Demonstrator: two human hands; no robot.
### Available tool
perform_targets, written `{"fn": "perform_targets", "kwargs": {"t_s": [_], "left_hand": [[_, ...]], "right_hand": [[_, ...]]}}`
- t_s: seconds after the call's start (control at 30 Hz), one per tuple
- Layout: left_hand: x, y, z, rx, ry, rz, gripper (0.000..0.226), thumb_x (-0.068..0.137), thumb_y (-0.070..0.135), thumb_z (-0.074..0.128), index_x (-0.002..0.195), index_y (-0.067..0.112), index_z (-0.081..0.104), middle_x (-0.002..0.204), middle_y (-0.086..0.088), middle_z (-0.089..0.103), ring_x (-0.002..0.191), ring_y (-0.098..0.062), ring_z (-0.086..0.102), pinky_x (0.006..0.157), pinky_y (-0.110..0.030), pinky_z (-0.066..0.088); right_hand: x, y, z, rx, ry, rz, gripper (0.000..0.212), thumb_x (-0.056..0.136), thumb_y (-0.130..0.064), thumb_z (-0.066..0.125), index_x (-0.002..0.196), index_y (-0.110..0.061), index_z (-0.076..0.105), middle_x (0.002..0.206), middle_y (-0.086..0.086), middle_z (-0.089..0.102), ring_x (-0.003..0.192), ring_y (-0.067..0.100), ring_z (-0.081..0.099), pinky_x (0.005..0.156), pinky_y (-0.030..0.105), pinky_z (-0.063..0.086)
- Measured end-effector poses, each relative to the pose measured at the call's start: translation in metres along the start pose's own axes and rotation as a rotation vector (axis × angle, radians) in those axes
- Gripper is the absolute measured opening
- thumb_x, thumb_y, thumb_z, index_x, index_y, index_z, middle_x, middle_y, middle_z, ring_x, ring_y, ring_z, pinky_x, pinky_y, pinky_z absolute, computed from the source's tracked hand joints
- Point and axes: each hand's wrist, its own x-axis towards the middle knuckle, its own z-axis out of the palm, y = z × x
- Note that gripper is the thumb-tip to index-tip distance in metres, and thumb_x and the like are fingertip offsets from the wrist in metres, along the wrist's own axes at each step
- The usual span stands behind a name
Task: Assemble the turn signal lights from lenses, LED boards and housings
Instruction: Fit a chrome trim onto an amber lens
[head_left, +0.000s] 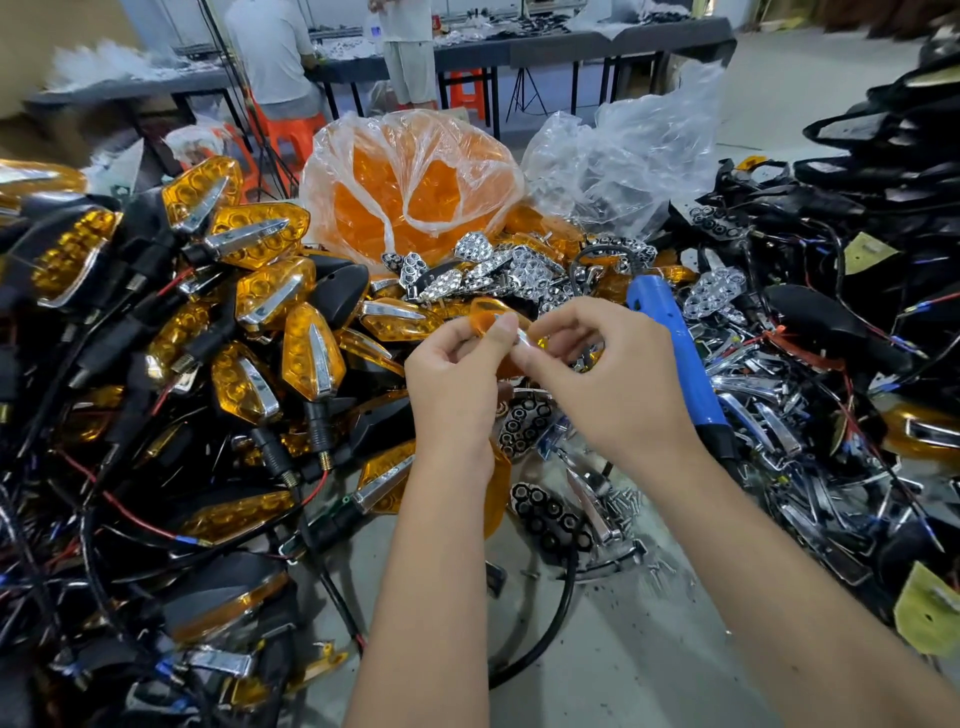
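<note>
1. A grey worktable (649, 670) is seen, bare only at the near middle; a black cable (553, 618) is curved across it.
2. The left side is covered by a heap of finished amber lights (218, 332) with black stems and wires.
3. At the far middle, a clear bag of orange lenses (410, 192) is set beside chrome reflectors (498, 270).
4. Loose screws (621, 501) are scattered near the middle; a blue screwdriver (680, 358) is laid beside them.
5. The right side is piled with chrome trims (769, 415) and black housings (857, 171).
</note>
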Motion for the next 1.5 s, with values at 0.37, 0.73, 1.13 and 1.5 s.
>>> {"fn": "perform_targets", "kwargs": {"t_s": [0.37,0.73,1.13,1.5], "left_hand": [[0.001,0.004,-0.010,0.041,-0.240,0.063,0.011,0.089,0.021,0.082,0.100,0.023,0.080,0.087,-0.005,0.079,0.079,-0.016,0.073,0.067,-0.027,0.056],[0.001,0.007,-0.011,-0.153,-0.326,0.022,0.032,0.069,0.018,0.085,0.101,0.015,0.078,0.079,-0.007,0.076,0.073,-0.018,0.071,0.075,-0.031,0.058],[-0.003,0.005,-0.005,-0.133,-0.299,-0.033,0.024,0.078,0.008,0.082,0.101,0.011,0.076,0.081,-0.009,0.075,0.075,-0.020,0.070,0.074,-0.032,0.058],[0.000,0.007,-0.007,-0.130,-0.290,-0.044,0.033,0.068,0.018,0.083,0.100,0.013,0.077,0.081,-0.008,0.074,0.079,-0.022,0.067,0.089,-0.042,0.055]], "right_hand": [[0.012,0.017,-0.025,0.376,-0.334,0.233,0.022,0.082,-0.020,0.089,0.098,-0.011,0.078,0.090,0.009,0.078,0.077,0.014,0.072,0.070,0.021,0.059],[0.009,0.011,-0.023,0.427,-0.324,0.216,0.023,0.078,-0.015,0.091,0.089,-0.007,0.072,0.069,-0.001,0.070,0.058,0.007,0.062,0.047,0.015,0.046],[0.009,0.018,-0.024,0.457,-0.381,0.255,0.023,0.081,-0.009,0.088,0.093,-0.001,0.070,0.077,0.014,0.070,0.063,0.024,0.065,0.049,0.030,0.058],[0.005,0.017,-0.014,0.430,-0.322,0.227,0.022,0.082,-0.007,0.088,0.091,-0.007,0.068,0.071,0.004,0.068,0.057,0.023,0.067,0.051,0.039,0.061]]}}
